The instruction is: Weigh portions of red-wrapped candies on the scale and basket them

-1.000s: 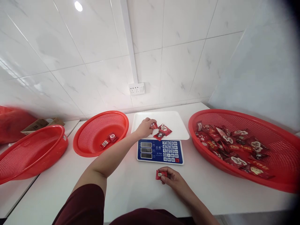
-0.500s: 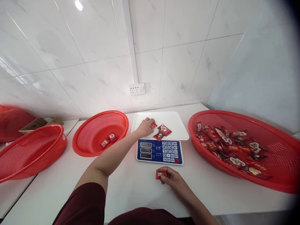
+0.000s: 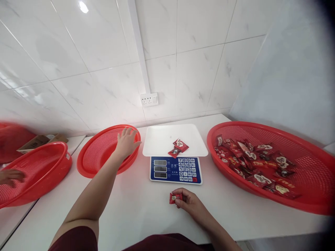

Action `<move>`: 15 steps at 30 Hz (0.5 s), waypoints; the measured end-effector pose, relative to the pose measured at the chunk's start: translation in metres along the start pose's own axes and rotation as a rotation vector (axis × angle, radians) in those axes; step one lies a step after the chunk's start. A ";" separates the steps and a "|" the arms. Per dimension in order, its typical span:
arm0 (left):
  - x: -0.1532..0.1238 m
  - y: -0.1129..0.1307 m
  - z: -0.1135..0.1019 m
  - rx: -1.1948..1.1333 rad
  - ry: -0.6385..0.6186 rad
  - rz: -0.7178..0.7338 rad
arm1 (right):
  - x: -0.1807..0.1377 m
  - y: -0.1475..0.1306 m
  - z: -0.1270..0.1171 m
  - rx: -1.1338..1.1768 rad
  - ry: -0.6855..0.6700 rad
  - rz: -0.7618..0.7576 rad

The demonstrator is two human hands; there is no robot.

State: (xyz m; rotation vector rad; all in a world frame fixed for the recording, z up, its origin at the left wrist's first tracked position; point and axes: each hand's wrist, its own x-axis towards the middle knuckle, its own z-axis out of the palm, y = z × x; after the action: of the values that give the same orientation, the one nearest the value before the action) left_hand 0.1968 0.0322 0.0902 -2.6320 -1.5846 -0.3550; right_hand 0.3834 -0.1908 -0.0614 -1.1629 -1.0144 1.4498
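Observation:
My left hand (image 3: 126,142) hovers over the small red mesh basket (image 3: 96,153), fingers spread, back of the hand up, with nothing showing in it. My right hand (image 3: 188,202) rests on the white counter in front of the scale and pinches a red wrapped candy (image 3: 175,198). The blue-faced electronic scale (image 3: 176,169) carries a white tray (image 3: 162,141) with two red candy packets (image 3: 178,147) lying near its front edge.
A large red basket (image 3: 309,195) at the right holds several red candy packets (image 3: 251,162). Another red basket (image 3: 36,170) sits at the left, with another person's hand (image 3: 10,175) at its rim. A cardboard box (image 3: 36,141) and a wall socket (image 3: 149,99) are behind.
My left hand left the scale tray, where it pinched a candy, and swung left over the small basket, now spread. One packet fewer lies on the tray. Another person's hand appeared at left.

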 end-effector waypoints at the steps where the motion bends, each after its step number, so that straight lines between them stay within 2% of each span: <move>1: -0.003 0.008 0.003 -0.045 -0.054 0.076 | 0.000 0.000 0.000 -0.013 -0.004 0.001; 5: -0.002 0.063 0.029 -0.263 -0.291 0.468 | 0.000 -0.002 0.002 -0.032 0.002 -0.001; 8: 0.013 0.102 0.050 -0.277 -0.330 0.657 | -0.001 -0.001 0.002 -0.013 0.030 -0.010; 12: 0.031 0.132 0.065 -0.172 -0.261 0.764 | -0.001 0.002 0.001 -0.001 0.064 -0.026; 15: 0.033 0.142 0.068 -0.087 -0.204 0.737 | -0.001 0.004 0.000 0.000 0.062 -0.037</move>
State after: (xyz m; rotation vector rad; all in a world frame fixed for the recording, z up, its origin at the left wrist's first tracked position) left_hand 0.3474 0.0047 0.0420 -3.1407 -0.5313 -0.1105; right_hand 0.3822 -0.1924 -0.0651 -1.1765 -0.9879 1.3768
